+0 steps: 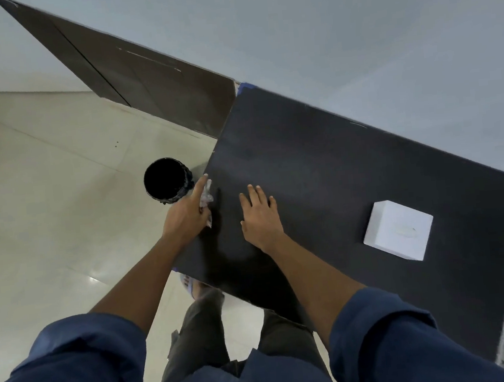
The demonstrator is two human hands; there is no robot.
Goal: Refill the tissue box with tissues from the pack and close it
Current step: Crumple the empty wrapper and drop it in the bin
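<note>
Your left hand [189, 210] grips a crumpled clear wrapper [207, 199], probably the empty tissue pack, at the table's [318, 159] left edge, just beside the black bin [165, 180] on the floor. Your right hand [259, 217] rests flat on the table, fingers spread and straight. The white tissue box [399, 230] sits well to the right of that hand, top closed.

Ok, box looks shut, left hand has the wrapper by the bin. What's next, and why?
Probably drop it: the left hand pinches the crumpled clear plastic wrapper beside the open black round bin, while the closed white square tissue box sits apart on the table.
</note>
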